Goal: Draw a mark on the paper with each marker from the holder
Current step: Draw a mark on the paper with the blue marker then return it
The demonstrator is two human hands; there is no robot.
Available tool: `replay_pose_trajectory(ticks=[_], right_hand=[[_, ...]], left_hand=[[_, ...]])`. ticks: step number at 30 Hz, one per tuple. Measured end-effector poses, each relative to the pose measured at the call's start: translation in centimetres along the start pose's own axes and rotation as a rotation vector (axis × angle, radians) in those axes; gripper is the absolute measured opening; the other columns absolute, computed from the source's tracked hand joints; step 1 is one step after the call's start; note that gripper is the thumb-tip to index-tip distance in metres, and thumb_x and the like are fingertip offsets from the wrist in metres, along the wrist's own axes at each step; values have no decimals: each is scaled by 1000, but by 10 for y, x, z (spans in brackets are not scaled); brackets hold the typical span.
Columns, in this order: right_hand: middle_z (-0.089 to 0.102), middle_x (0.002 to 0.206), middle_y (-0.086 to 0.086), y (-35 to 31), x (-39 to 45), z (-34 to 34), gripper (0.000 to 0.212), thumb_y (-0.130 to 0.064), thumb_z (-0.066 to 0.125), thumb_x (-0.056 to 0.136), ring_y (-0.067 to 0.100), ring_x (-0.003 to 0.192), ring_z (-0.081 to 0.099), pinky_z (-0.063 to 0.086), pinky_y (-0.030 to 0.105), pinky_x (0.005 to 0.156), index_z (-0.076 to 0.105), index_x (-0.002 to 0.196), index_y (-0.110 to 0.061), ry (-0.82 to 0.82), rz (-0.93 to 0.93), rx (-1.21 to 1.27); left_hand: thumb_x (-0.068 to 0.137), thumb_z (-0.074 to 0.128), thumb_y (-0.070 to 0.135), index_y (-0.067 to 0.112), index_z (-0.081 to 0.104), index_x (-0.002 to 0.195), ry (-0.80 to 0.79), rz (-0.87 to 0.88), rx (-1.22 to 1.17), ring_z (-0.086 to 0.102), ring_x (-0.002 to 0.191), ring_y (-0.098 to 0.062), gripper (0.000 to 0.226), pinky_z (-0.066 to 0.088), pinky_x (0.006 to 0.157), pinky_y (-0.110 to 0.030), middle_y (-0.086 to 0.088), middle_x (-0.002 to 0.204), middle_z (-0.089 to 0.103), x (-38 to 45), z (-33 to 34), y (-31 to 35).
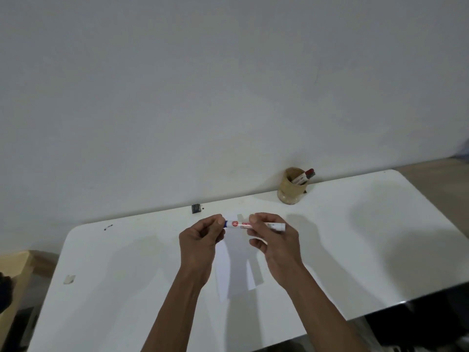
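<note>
Marker (253, 225) held level above the paper (236, 270), right hand (272, 240) gripping its barrel, left hand (203, 237) pinching the blue cap end. No mark is visible on the paper; two more markers wait in the holder (291, 189) near the wall, so most work apparently remains.

1. The marker (253, 225) between the hands is white with red print and a blue end at the left hand (200, 240).
2. The paper (234, 275) below the hands is white.
3. The tabletop (355, 237) is glossy white.
4. The holder (290, 186) beyond the right hand (274, 237) is tan, with a red-capped marker (304, 176) inside.
</note>
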State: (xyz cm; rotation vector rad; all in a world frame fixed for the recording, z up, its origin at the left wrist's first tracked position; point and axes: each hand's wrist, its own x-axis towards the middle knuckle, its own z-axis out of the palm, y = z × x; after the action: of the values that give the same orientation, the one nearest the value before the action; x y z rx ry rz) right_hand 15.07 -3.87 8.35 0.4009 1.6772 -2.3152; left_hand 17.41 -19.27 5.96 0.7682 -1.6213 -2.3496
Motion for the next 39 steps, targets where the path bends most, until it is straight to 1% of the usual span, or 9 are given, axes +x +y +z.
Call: replay_pose_trajectory(ticks=[4, 8, 12, 14, 19, 21, 25, 33, 39], right_hand=[[74, 67, -5, -26, 24, -33, 18, -17, 90, 74, 7, 61, 64, 54, 21, 60, 76, 78, -6, -1, -224, -455], [77, 76, -7, -49, 54, -57, 13, -19, 86, 78, 6, 71, 69, 50, 10, 63, 79, 88, -15, -87, -424, -796], [74, 86, -10, -67, 79, -82, 31, -18, 78, 86, 7, 77, 71, 57, 19, 67, 72, 116, -23, -159, -467, -942], [72, 87, -9, -80, 92, -97, 45, -15, 72, 91, 7, 77, 70, 61, 27, 69, 59, 132, -30, -175, -491, -927], [68, 87, -11, -117, 139, -127, 76, -7, 69, 92, 4, 73, 72, 54, 12, 67, 36, 146, -48, 6, -581, -684], [71, 97, -4, -128, 162, -133, 70, -6, 72, 90, 9, 75, 76, 60, 20, 70, 41, 141, -43, 51, -623, -587], [76, 88, 2, -131, 204, -134, 48, -14, 71, 94, 7, 71, 73, 52, 13, 67, 49, 132, -31, 117, -680, -571], [78, 85, 4, -99, 236, -147, 26, -11, 68, 95, -1, 67, 67, 45, 1, 66, 64, 121, -16, 39, -677, -705], [79, 101, 4, -85, 245, -149, 26, -9, 73, 91, 10, 90, 70, 57, 20, 85, 75, 117, -9, 31, -620, -745]], left_hand=[[86, 72, 5, 10, 77, 87, -34, 71, 102, 56, 67, -19, 7, 52, 77, -35, -7, 73, 70, 12, 33, 10], [85, 75, 10, 8, 76, 93, -62, 174, 220, 60, 68, -16, 9, 54, 77, -35, -4, 73, 74, 25, 85, 16], [84, 76, 21, 14, 78, 96, -115, 296, 392, 68, 69, -9, 13, 57, 77, -32, 3, 77, 77, 33, 139, 16], [88, 72, 30, 23, 77, 97, -96, 332, 438, 72, 83, -9, 13, 58, 82, -31, 7, 87, 78, 39, 164, 9], [89, 68, 22, 28, 67, 114, 49, 220, 510, 67, 92, -7, 25, 54, 82, -24, 5, 105, 73, 62, 202, -26], [83, 75, 17, 21, 60, 126, 55, 214, 650, 65, 92, -7, 46, 50, 76, -19, 1, 113, 69, 71, 212, -45], [76, 83, 15, 16, 48, 138, 16, 149, 779, 59, 110, -20, 71, 42, 86, -24, -1, 127, 60, 84, 232, -70], [70, 87, 18, 31, 52, 121, 22, 191, 762, 55, 102, -10, 63, 41, 80, -19, 21, 105, 54, 103, 247, -86], [67, 89, 18, 38, 53, 121, -6, 210, 692, 60, 107, 1, 68, 54, 83, -22, 27, 109, 62, 108, 240, -93]])
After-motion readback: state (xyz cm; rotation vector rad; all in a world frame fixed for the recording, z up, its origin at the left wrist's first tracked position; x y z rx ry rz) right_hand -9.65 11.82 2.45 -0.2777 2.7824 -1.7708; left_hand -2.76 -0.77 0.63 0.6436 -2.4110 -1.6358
